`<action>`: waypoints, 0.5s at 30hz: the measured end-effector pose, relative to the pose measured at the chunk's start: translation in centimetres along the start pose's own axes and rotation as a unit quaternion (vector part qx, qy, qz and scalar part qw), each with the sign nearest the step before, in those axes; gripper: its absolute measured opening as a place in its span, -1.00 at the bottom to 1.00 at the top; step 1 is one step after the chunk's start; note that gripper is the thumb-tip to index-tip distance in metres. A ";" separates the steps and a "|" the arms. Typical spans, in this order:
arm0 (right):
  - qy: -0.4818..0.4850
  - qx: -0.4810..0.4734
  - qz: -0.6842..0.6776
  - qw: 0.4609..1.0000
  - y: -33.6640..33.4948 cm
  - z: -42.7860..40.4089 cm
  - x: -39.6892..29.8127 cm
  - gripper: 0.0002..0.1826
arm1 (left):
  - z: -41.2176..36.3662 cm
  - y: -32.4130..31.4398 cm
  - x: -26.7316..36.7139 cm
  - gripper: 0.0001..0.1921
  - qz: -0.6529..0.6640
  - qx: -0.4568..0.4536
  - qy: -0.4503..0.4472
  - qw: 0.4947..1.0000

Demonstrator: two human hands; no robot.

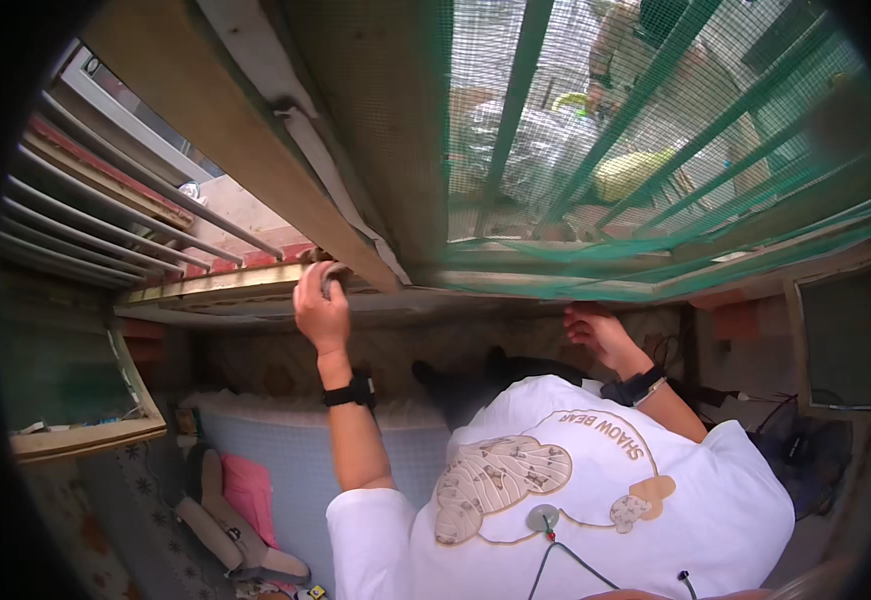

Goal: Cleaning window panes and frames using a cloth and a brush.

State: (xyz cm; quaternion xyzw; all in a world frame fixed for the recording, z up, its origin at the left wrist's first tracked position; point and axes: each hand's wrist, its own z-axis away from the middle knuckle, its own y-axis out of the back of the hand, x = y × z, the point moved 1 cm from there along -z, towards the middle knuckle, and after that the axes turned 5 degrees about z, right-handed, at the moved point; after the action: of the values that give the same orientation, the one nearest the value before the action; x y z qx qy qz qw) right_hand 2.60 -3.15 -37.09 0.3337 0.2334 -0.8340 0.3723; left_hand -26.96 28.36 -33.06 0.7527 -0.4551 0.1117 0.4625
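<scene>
My left hand [322, 309] is raised to the wooden window sill [233, 279], near the foot of a wooden upright post [285, 150]. A greyish-brown cloth [336, 274] is bunched in its fingers against the sill. Lower and to the right, my right hand [597, 331] hangs just below the edge of the green-screened window [555, 274]. Its fingers are loosely curled and apart, with nothing visible in them. Dark bands sit on both wrists.
Metal bars [127, 217] cross the window opening on the left. Green mesh [473, 150] covers barred panes on the right; a person [660, 67] is beyond it. Open window sashes [75, 375] project at both sides. Below lies a bed [285, 465] with pink cloth [248, 487].
</scene>
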 end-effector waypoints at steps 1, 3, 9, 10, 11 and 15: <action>0.000 0.014 -0.011 1.000 0.8 0.3 0.2 -0.73 | 0.4 -0.1 0.8 -0.72 0.026 -0.025 0.009 0.999; 0.016 0.021 -0.057 0.998 1.7 -0.6 1.0 -0.74 | 1.8 -1.5 -1.4 -0.74 0.277 -0.119 0.154 0.941; 0.019 0.025 -0.167 0.985 5.0 -2.9 2.2 -0.79 | 3.5 -0.5 -3.4 -0.71 0.558 -0.038 0.333 0.759; 0.019 0.020 -0.166 0.986 4.6 -2.7 2.0 -0.78 | 3.7 0.7 -4.0 -0.70 0.403 -0.034 0.285 0.869; 0.021 0.016 -0.166 0.986 4.1 -2.6 1.8 -0.77 | 4.1 1.8 -4.5 -0.71 0.272 0.054 0.268 0.923; -0.008 0.032 -0.147 0.989 2.6 -2.4 2.0 -0.76 | 3.3 3.2 -2.0 -0.70 0.198 0.125 0.107 0.966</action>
State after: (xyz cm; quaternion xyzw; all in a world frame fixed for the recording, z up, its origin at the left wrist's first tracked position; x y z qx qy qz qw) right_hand 4.53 -4.23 -40.53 0.3007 0.2506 -0.8893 0.2365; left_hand -31.40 26.38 -34.11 0.6834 -0.5251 0.3370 0.3791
